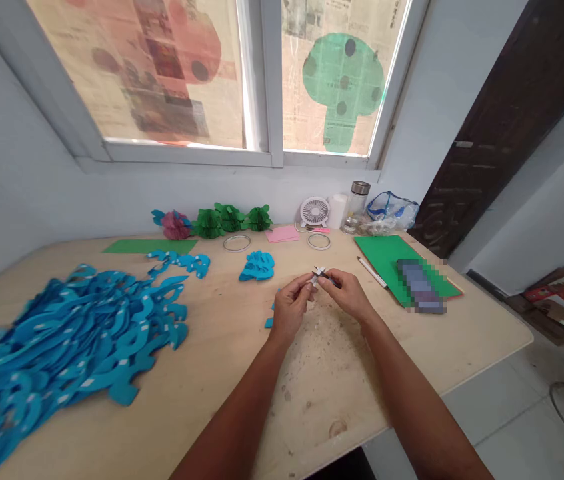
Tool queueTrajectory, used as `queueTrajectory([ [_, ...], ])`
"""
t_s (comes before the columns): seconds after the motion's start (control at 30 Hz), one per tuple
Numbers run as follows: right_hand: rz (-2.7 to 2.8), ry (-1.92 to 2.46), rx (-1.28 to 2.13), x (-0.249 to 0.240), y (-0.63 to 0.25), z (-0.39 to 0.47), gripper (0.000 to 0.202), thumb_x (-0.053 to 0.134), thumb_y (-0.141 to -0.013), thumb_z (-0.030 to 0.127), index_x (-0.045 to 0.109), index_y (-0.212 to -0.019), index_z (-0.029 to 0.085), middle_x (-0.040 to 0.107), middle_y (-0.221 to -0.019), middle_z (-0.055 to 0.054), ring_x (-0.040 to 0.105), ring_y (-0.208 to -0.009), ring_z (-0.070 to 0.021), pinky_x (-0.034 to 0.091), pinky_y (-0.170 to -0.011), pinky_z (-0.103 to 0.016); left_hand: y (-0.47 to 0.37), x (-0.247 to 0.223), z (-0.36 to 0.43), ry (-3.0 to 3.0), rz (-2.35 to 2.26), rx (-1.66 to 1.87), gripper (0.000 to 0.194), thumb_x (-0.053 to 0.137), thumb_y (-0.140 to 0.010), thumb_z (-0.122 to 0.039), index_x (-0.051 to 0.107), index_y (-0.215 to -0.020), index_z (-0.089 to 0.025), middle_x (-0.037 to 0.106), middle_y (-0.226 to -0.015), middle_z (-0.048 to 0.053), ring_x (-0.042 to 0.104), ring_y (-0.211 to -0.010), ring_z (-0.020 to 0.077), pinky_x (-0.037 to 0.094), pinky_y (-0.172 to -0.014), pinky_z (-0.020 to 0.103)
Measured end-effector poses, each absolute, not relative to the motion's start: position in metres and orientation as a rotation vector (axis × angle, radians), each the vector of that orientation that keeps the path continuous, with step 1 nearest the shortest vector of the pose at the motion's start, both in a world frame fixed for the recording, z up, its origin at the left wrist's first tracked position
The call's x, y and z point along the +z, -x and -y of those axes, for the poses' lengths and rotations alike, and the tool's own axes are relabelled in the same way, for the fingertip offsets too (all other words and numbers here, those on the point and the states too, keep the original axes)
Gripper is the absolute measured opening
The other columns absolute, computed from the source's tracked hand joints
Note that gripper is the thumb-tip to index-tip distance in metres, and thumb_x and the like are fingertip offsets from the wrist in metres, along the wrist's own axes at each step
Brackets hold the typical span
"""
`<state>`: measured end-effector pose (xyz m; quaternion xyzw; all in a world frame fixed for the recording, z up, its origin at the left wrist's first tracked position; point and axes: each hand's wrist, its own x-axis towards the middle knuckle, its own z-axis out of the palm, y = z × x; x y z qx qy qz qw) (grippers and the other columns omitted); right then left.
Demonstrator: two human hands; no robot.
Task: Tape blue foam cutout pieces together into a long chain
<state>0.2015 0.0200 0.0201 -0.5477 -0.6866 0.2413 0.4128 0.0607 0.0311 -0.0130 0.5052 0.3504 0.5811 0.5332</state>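
Near the middle of the wooden table (212,373), my left hand (293,303) pinches a small white piece (315,280). My right hand (346,292) is closed around a small dark tool (329,277), whose tip meets the white piece; the tool looks like small scissors. Bits of blue felt (269,323) show beside my left hand, partly hidden by it. A small stack of blue cut shapes (257,265) lies just beyond, to the left. At the far left spreads a large heap of blue curved pieces (87,333) with white squares on them.
Along the wall stand green paper flowers (231,217), a small fan (315,212), a glass bottle (358,200) and a clear bag (393,212). Two tape rings (237,243) lie before them. On the right are a pen (372,272), a green sheet (387,257) and a blurred phone (419,285).
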Motion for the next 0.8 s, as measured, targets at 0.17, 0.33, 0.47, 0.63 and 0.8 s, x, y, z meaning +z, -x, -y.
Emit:
queueTrajectory([
  [0.17, 1.754, 1.358, 0.613, 0.0195, -0.2016, -0.0201, 0.031, 0.048, -0.081, 0.043, 0.062, -0.078, 0.016, 0.049, -0.062, 0.002, 0.041, -0.058, -0.0099, 0.031, -0.055, -0.021, -0.0614, -0.0147, -0.0315, -1.237, -0.84, 1.371, 0.035, 0.064, -0.07, -0.033, 0.068, -0.099, -0.015, 0.065, -0.072, 0.004, 0.053, -0.057, 0.0099, 0.039, -0.046, 0.019],
  [0.33, 1.763, 1.362, 0.583, 0.0195, -0.2023, -0.0203, 0.03, 0.048, -0.082, 0.041, 0.063, -0.077, 0.016, 0.051, -0.062, 0.002, 0.043, -0.058, -0.0099, 0.032, -0.056, -0.02, -0.0613, -0.0167, -0.0325, -1.259, -0.826, 1.382, 0.035, 0.064, -0.07, -0.033, 0.068, -0.1, -0.016, 0.066, -0.072, 0.004, 0.053, -0.056, 0.01, 0.041, -0.047, 0.02],
  [0.47, 1.745, 1.376, 0.562, 0.0184, -0.2017, -0.0211, 0.032, 0.047, -0.083, 0.042, 0.062, -0.075, 0.016, 0.051, -0.06, 0.003, 0.044, -0.057, -0.01, 0.031, -0.054, -0.02, -0.0615, -0.0166, -0.0323, -1.255, -0.824, 1.368, 0.034, 0.063, -0.071, -0.032, 0.068, -0.101, -0.015, 0.065, -0.072, 0.004, 0.052, -0.055, 0.0092, 0.04, -0.046, 0.02],
  [0.63, 1.715, 1.408, 0.533, 0.018, -0.2001, -0.0202, 0.03, 0.049, -0.081, 0.042, 0.062, -0.076, 0.016, 0.05, -0.059, 0.003, 0.043, -0.056, -0.0095, 0.031, -0.053, -0.02, -0.0617, -0.0163, -0.0324, -1.228, -0.826, 1.356, 0.036, 0.063, -0.07, -0.031, 0.067, -0.102, -0.015, 0.064, -0.071, 0.004, 0.051, -0.054, 0.0086, 0.037, -0.043, 0.018],
  [0.8, 1.721, 1.428, 0.495, 0.0184, -0.1993, -0.0182, 0.031, 0.05, -0.08, 0.044, 0.062, -0.076, 0.016, 0.05, -0.059, 0.003, 0.042, -0.055, -0.0096, 0.03, -0.052, -0.02, -0.061, -0.0161, -0.0331, -1.164, -0.841, 1.385, 0.04, 0.065, -0.069, -0.034, 0.066, -0.103, -0.014, 0.064, -0.068, 0.004, 0.05, -0.052, 0.009, 0.033, -0.039, 0.017],
])
